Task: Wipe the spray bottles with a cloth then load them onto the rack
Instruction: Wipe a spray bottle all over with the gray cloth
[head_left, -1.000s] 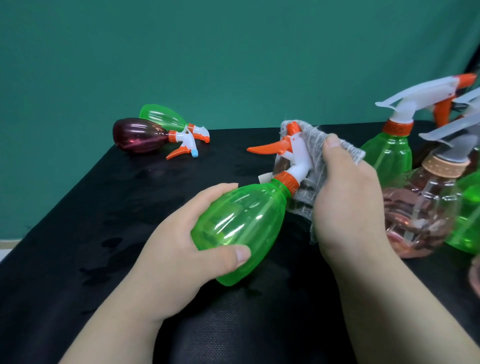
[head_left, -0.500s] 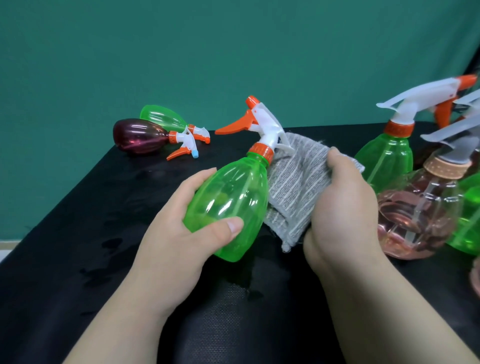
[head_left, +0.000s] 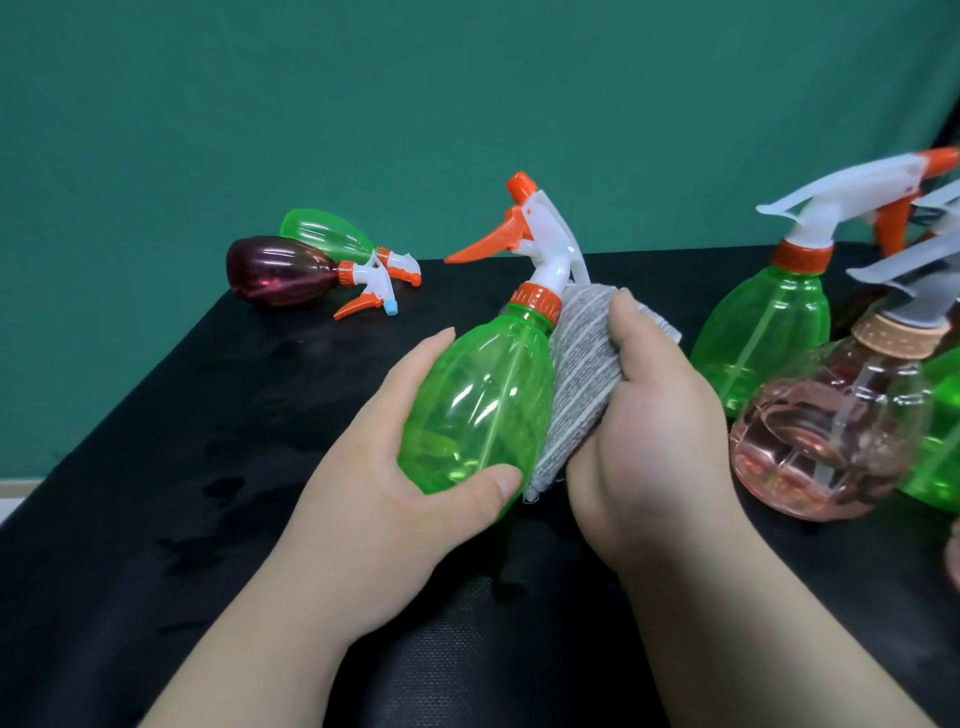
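Left hand (head_left: 374, 499) grips green bottle (head_left: 478, 405), right hand (head_left: 654, 447) holds grey cloth (head_left: 576, 374); black desk (head_left: 208, 493) under them, green wall (head_left: 363, 104) beyond.

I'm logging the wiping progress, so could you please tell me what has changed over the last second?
The left hand tipped the green bottle from slanted to nearly upright, and the right hand slid the cloth from the spray head down onto the body's side. Both grips held; the other bottles stayed put.

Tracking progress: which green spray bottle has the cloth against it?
The green bottle in the left hand; the right hand presses the grey cloth to its side. The other green ones, lying far left and standing right, are untouched.
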